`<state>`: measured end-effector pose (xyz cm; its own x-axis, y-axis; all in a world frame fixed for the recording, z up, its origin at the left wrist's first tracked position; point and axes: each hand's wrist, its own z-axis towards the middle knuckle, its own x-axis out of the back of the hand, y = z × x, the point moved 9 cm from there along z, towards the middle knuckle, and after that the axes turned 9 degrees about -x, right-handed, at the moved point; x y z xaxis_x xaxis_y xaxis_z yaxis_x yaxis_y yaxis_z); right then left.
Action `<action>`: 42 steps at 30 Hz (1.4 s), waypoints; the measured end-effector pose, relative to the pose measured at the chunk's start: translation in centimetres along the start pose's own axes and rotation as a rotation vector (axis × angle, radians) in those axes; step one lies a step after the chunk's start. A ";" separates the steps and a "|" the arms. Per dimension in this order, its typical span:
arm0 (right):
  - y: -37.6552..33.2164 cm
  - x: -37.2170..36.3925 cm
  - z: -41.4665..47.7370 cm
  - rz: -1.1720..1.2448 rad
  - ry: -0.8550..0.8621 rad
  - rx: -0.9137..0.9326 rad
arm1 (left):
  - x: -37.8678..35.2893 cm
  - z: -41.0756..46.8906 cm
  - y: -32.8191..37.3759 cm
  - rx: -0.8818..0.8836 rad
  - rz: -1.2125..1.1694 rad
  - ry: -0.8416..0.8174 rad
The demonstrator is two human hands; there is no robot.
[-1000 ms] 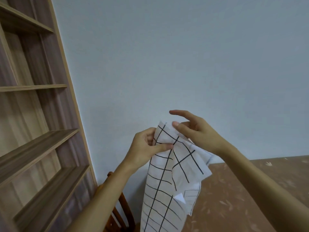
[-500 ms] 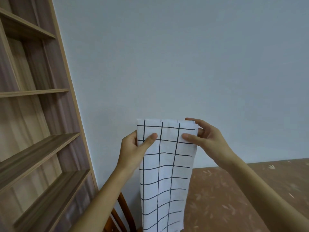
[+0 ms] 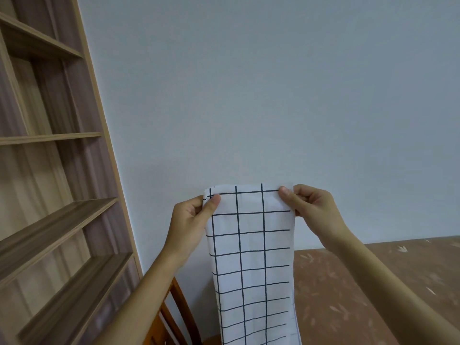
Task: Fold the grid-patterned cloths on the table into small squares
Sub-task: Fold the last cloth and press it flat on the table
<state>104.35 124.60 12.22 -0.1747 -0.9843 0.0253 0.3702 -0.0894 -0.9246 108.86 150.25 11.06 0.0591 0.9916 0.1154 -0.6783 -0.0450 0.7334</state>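
1. The grid-patterned cloth [image 3: 251, 257] is held in the air at the 6 o'clock part of the view, in front of the pale wall [image 3: 273, 83]. It hangs as a long, narrow strip three grid columns wide. The top edge is roughly level and the lower end leaves the frame at 6 o'clock. A second layer edge shows along the strip's lower right side.

2. The left hand [image 3: 191, 220] pinches the cloth's upper corner at 10 o'clock, with the thumb on the near face and the fingers curled behind.

3. The right hand [image 3: 311, 207] pinches the upper corner at 2 o'clock in the same way, thumb in front and fingers curled behind the fabric.

4. The brown, pale-flecked tabletop [image 3: 373, 282] lies at 4 o'clock, beyond the strip's lower half. Contact between cloth and tabletop cannot be determined.

5. A wooden chair [image 3: 184, 312] shows at 7 o'clock, beside the left forearm. A wooden shelf unit [image 3: 49, 170] fills the 9 o'clock side.
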 end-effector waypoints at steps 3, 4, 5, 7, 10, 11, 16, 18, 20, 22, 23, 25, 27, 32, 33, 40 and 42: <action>-0.1 0.5 0.0 -0.015 0.049 0.019 | -0.1 0.1 0.7 -0.041 0.064 -0.023; -0.1 0.6 -0.1 -0.010 0.057 0.025 | -0.1 0.1 1.4 -0.085 0.090 -0.015; -0.1 0.6 -0.2 -0.002 0.052 0.026 | -0.1 0.1 2.1 -0.141 0.112 0.000; 0.1 0.0 -0.6 0.010 -0.028 0.000 | 0.1 0.0 3.3 -0.215 0.154 0.050; 1.2 -1.9 -1.5 -0.019 -0.225 -0.079 | 0.3 0.3 3.3 -0.249 0.149 0.093; 1.6 -2.1 -1.7 -0.038 -0.235 -0.085 | 0.4 0.3 3.2 -0.251 0.138 0.092; 1.6 -0.8 -1.6 -0.035 -0.097 -0.030 | -0.6 -0.3 2.3 -0.105 0.085 -0.096; 1.2 -0.2 -1.4 -0.038 -0.055 -0.007 | -1.1 -0.8 1.2 -0.023 0.058 -0.206; 0.9 0.2 -1.2 -0.036 -0.049 0.014 | -0.8 -1.1 0.4 -0.012 0.102 -0.225; 0.8 0.0 -1.1 -0.019 -0.100 0.003 | -0.1 -1.2 0.4 -0.021 0.119 -0.171; 1.0 -0.3 -1.2 -0.022 -0.144 -0.006 | 0.3 -1.1 0.6 -0.025 0.111 -0.137; 1.5 -0.7 -1.4 -0.099 -0.185 0.000 | 0.5 -1.1 0.9 -0.030 0.086 -0.116; 1.8 -0.8 -1.6 -0.194 -0.189 0.042 | 0.7 -1.0 1.2 -0.025 0.075 -0.115; 1.4 -0.8 -1.9 -0.172 -0.192 0.092 | 1.2 -1.1 1.6 0.004 0.038 -0.138; 1.4 -0.9 -1.9 -0.145 -0.201 0.085 | 1.3 -1.2 1.5 0.012 0.034 -0.137; 1.6 -1.1 -1.6 0.086 -0.183 -0.033 | 1.6 -1.7 0.9 0.089 -0.068 -0.095; 1.6 -1.4 -1.6 0.127 -0.196 -0.066 | 1.6 -1.8 0.8 0.109 -0.108 -0.070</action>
<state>103.74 126.10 10.10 0.0518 -0.9983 -0.0255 0.3168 0.0406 -0.9476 107.05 152.04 10.64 0.1813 0.9805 0.0756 -0.5819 0.0450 0.8120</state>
